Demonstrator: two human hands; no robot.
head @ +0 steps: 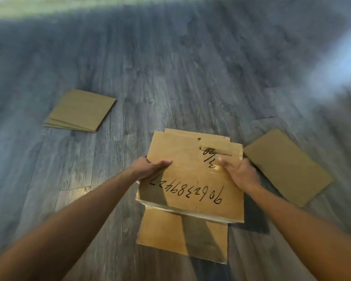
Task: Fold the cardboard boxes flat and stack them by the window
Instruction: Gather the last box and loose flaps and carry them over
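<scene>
Hands (150,168) on box (190,179) side edges

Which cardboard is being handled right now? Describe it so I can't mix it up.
On the grey plank floor, look low and centre, between the left hand and right hand. It is the held cardboard, the only one with black handwritten digits.

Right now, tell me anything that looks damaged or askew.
The box held by both hands has a torn patch near its far right corner. The flat piles lie scattered at different angles on the floor.
</scene>
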